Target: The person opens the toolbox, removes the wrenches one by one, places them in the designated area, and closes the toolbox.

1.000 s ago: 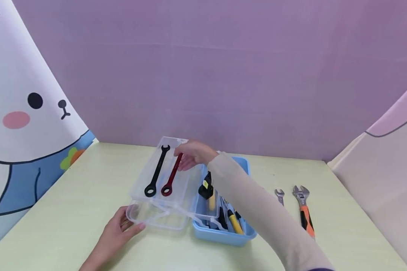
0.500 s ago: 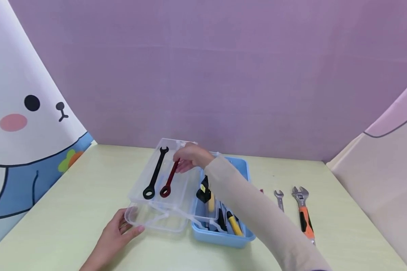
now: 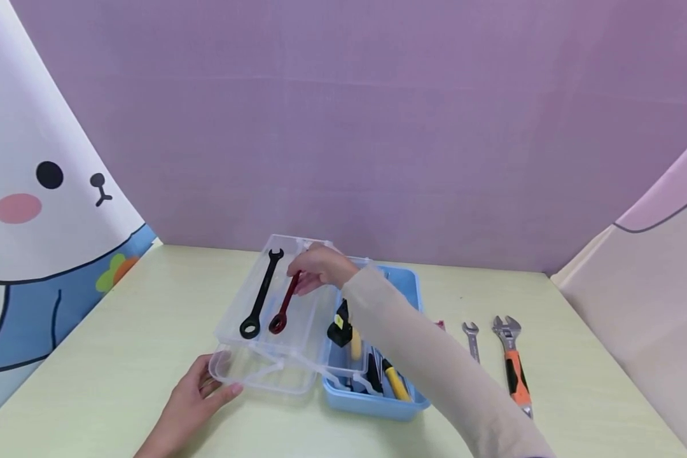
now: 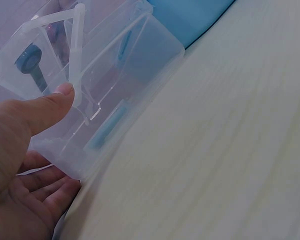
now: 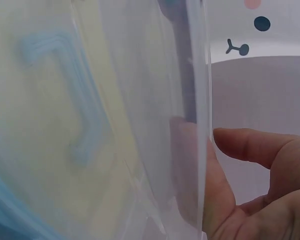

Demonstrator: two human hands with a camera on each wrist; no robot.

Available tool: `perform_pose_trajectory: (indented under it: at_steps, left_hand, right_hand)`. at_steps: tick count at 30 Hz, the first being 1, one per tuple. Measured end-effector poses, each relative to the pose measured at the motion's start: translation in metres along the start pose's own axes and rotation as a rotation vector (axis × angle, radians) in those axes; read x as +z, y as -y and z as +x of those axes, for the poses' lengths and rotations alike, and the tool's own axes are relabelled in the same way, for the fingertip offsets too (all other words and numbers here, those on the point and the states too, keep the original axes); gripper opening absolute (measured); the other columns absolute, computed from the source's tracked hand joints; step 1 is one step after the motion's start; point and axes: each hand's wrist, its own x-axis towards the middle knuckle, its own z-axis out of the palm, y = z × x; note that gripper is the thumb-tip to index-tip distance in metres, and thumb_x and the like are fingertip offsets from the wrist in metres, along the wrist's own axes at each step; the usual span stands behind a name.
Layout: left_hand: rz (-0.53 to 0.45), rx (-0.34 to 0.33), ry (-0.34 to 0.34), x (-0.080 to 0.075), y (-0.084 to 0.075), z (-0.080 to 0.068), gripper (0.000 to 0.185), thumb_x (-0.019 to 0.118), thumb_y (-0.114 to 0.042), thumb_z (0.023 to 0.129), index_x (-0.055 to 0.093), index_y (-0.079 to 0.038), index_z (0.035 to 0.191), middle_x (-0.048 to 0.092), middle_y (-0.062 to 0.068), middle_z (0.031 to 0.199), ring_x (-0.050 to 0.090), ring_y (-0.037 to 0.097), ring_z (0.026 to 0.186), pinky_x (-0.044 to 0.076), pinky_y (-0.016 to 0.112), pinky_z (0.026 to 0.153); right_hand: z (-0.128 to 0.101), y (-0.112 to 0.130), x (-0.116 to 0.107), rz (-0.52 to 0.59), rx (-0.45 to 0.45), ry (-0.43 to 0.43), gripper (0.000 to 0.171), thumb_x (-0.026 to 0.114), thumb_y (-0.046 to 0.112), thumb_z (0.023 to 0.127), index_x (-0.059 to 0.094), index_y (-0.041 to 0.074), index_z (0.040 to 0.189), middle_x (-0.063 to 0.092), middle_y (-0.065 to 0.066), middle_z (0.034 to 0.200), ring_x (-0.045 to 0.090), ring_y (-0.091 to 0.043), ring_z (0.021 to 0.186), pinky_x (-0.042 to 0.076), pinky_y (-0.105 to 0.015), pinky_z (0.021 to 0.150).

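My right hand (image 3: 317, 267) reaches over the upper clear tray of a toolbox and holds a red combination wrench (image 3: 284, 312) near its upper end. That end is hidden by the fingers; the ring end points toward me. Left of it in the tray lies a black combination wrench (image 3: 261, 289), open end away. My left hand (image 3: 194, 397) grips the near left corner of the lower clear tray (image 3: 292, 389). In the left wrist view its thumb (image 4: 57, 105) lies by a white hinge arm (image 4: 76, 55), the fingers under the corner. The right wrist view shows fingers behind the clear tray wall (image 5: 155, 100).
The blue toolbox base (image 3: 372, 407) holds a yellow-handled tool (image 3: 396, 381) and several others. Right of the sleeve lie a small open-end wrench (image 3: 472, 340) and an orange-handled adjustable wrench (image 3: 515, 375). A purple backdrop (image 3: 435, 159) rises behind the table.
The right hand has eased slightly down and left, its fingers covering a little more of the red wrench. My left hand stays at the tray corner; the head view has shifted a little.
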Motion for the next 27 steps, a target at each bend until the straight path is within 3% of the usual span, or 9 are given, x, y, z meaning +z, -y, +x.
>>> perform_pose_trajectory:
  at_steps: [9, 20, 27]
  left_hand:
    - [-0.015, 0.022, -0.001, 0.0039, 0.0007, -0.0001, 0.058, 0.073, -0.016, 0.085, 0.04, 0.005, 0.128, 0.048, 0.034, 0.133, 0.052, 0.043, 0.122, 0.056, 0.031, 0.089]
    - [-0.01, 0.044, -0.005, 0.0023, 0.0004, 0.0028, 0.059, 0.073, -0.017, 0.084, 0.04, 0.004, 0.128, 0.048, 0.034, 0.133, 0.052, 0.044, 0.122, 0.056, 0.031, 0.089]
    - [-0.01, 0.042, 0.003, 0.003, 0.0028, 0.0065, 0.06, 0.073, -0.017, 0.084, 0.04, 0.004, 0.129, 0.046, 0.035, 0.135, 0.05, 0.044, 0.124, 0.055, 0.032, 0.091]
  right_hand:
    - [0.0019, -0.004, 0.0044, 0.01, 0.018, -0.002, 0.005, 0.06, 0.0, 0.089, 0.056, -0.003, 0.089, 0.058, -0.014, 0.068, 0.057, -0.017, 0.046, 0.054, -0.021, 0.045]
    - [0.0066, -0.0058, 0.002, 0.094, -0.013, 0.045, 0.011, 0.054, -0.006, 0.091, 0.048, -0.006, 0.1, 0.057, -0.012, 0.069, 0.057, -0.016, 0.05, 0.055, -0.019, 0.049]
    - [0.0062, -0.0079, 0.001, 0.088, -0.026, 0.029, 0.004, 0.052, -0.01, 0.088, 0.052, -0.006, 0.089, 0.057, -0.012, 0.068, 0.057, -0.016, 0.048, 0.054, -0.019, 0.048]
